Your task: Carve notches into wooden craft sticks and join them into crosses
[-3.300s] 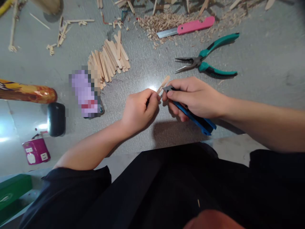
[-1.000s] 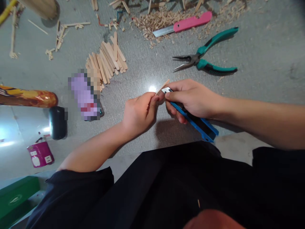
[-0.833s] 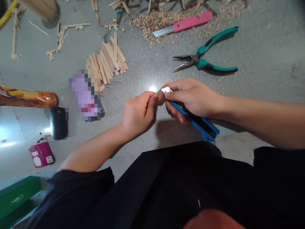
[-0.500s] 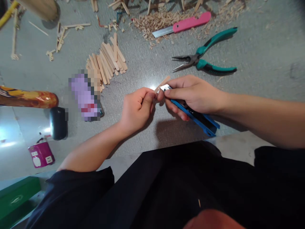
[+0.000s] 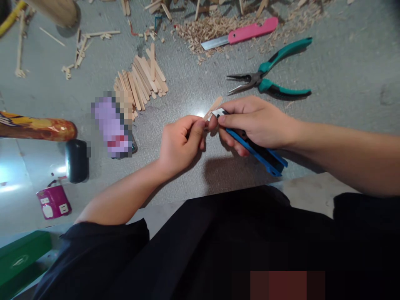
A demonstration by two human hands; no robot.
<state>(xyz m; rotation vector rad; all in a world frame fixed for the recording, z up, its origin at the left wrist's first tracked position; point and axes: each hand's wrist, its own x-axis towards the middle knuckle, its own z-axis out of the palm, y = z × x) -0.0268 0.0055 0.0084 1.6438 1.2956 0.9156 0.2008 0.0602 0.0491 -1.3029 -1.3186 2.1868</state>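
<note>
My left hand (image 5: 183,139) is closed, pinching a flat wooden craft stick (image 5: 215,104) between thumb and fingers. The stick slants up and right, its lower end hidden by my fingertips. My right hand (image 5: 246,125) is wrapped round a blue utility knife (image 5: 259,154), the thumb pressing near its silver metal tip. That tip lies against or very close to the stick; contact is hard to make out. Both hands are close together over the grey table (image 5: 187,179). A fanned pile of craft sticks (image 5: 145,77) lies up and left of them.
Green-handled long-nose pliers (image 5: 258,79) lie open beyond my right hand. A pink-handled knife (image 5: 253,31) rests on wood shavings (image 5: 203,31). At left are a pixelated purple object (image 5: 111,123), a dark rounded case (image 5: 77,161), an orange-brown wrapper (image 5: 37,127) and a magenta socket adapter (image 5: 53,202).
The craft stick has turned, showing more of its flat face than a second ago. My right hand and the knife have shifted slightly upward. Both hands keep their grip.
</note>
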